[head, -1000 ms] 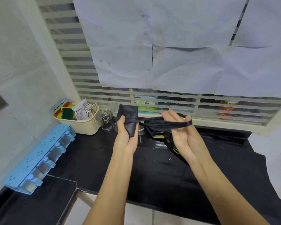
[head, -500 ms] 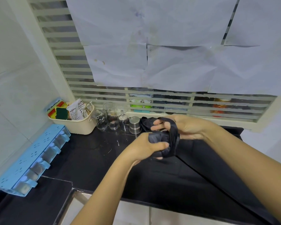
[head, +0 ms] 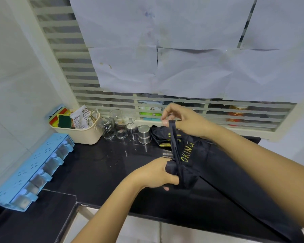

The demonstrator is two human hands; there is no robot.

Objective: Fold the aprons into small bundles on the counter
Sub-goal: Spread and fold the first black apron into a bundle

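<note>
A black apron (head: 223, 165) with yellow lettering lies across the right side of the black counter (head: 98, 171). My left hand (head: 154, 174) grips a small rolled black bundle (head: 186, 174) of apron cloth just above the counter. A black strap (head: 174, 142) runs taut from that bundle up to my right hand (head: 184, 120), which pinches the strap's upper end near the window sill.
A cream basket (head: 81, 132) with sponges and packets stands at the back left. Beside it are glass jars (head: 112, 127), a stemmed glass and a steel cup (head: 144, 134). A blue rack of containers (head: 33, 171) lines the left wall. The counter's front edge drops off below my arms.
My right hand rose from beside the bundle toward the sill, drawing the strap out taut. My left hand lowered with the bundle toward the counter.
</note>
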